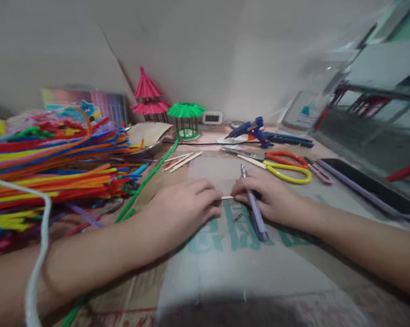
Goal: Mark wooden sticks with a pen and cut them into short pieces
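Observation:
A short pale wooden stick (227,198) lies level between my two hands, its middle bare and its ends hidden by my fingers. My left hand (187,206) is closed, with fingertips on the stick's left end. With the fingertips of my right hand (264,195) I pinch the other end. A light purple pen (257,213) also rests in my right hand, slanting across the fingers. Under both hands is a pale sheet (239,268) with large green lettering. Several more wooden sticks (186,161) lie beyond my left hand.
Bundles of coloured pipe cleaners (55,159) crowd the left. Scissors (288,172), a blue glue gun (249,129) and a phone (368,181) lie at the right. Behind stand a green-roofed model pavilion (187,119), a pink model pagoda (148,95) and a small digital clock (212,118).

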The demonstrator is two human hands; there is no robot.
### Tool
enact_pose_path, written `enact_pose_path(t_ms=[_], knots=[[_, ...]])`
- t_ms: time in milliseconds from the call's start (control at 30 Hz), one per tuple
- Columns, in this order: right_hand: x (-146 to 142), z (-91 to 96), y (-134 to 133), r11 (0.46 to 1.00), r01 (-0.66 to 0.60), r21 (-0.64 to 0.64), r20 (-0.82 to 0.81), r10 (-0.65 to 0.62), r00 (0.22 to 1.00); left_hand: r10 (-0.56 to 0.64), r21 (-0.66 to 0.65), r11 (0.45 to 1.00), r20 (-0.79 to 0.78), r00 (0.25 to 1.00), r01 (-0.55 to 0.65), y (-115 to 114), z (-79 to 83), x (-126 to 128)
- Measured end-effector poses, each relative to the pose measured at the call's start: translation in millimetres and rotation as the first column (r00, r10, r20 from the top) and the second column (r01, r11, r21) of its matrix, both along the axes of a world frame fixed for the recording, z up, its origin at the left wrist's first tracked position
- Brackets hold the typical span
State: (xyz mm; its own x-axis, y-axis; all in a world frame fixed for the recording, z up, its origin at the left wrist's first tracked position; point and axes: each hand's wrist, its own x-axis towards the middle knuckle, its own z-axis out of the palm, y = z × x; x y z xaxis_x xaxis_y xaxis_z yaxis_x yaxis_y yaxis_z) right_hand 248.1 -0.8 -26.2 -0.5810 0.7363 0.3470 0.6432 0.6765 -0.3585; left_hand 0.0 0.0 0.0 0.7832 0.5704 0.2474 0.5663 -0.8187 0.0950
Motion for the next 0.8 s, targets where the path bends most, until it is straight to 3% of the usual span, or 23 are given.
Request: enact_pose_path(t_ms=[167, 267, 400, 600, 700, 800], knots=[[-11, 3.0, -2, 0.992, 0.091, -0.083, -0.081, -0.097, 0.992, 0.074, -0.084, 0.994, 0.049, 0.996, -0.069, 25, -9.4, 8], [-9, 2.8, 1, 0.959, 0.245, -0.143, -0.131, -0.264, 0.956, 0.082, -0.034, 0.996, 0.048, 0.995, -0.081, 27, -9.7, 4], [-2, 5.5, 10, 0.881, 0.431, -0.196, -0.029, -0.445, 0.895, 0.030, 0.068, 0.997, -0.041, 0.999, -0.027, 30, -10.1, -5], [8, 24.6, 15, 0.864, 0.465, -0.195, 0.126, -0.448, 0.885, 0.004, 0.120, 0.993, -0.129, 0.992, 0.011, 35, -12.5, -8], [30, 43.3, 21, 0.867, 0.477, -0.144, 0.272, -0.429, 0.861, 0.043, 0.126, 0.991, -0.011, 0.999, -0.041, 35, -10.7, -12], [62, 55.8, 31, 0.865, 0.498, -0.061, 0.411, -0.433, 0.802, 0.090, -0.019, 0.996, 0.211, 0.973, -0.088, 33, -3.3, -15]])
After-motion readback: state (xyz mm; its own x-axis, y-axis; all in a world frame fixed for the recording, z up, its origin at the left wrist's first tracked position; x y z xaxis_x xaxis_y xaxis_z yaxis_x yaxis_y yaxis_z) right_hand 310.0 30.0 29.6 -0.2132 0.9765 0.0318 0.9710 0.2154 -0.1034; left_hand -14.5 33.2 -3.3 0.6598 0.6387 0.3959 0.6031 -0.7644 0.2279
